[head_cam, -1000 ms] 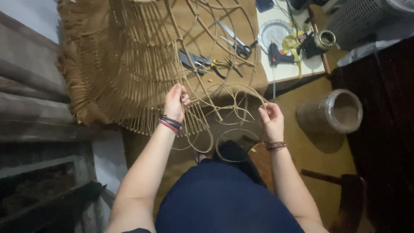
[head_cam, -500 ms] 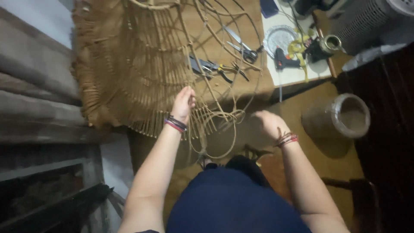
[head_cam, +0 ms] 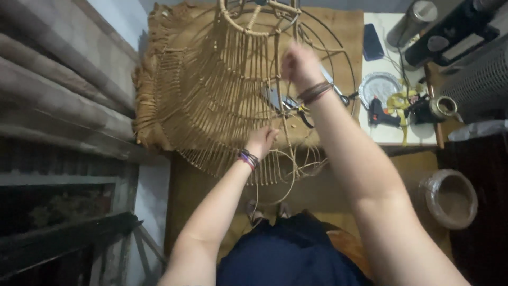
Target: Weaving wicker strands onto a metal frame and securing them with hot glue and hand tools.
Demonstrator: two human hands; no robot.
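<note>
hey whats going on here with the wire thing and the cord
A person is wrapping tan cord around a domed wire frame lying on a table. The left hand rests at the frame's lower rim, on the woven strands. The right hand is raised higher up, pulling a strand taut. About half the frame is covered; the right side is bare wire. A glue gun and pliers lie nearby.

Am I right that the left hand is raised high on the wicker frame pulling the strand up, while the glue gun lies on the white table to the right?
Not quite: the head view shows the right hand raised high on the wicker frame, drawing the strand up. The left hand sits low at the frame's bottom rim. The glue gun does lie on the white table to the right.
</note>
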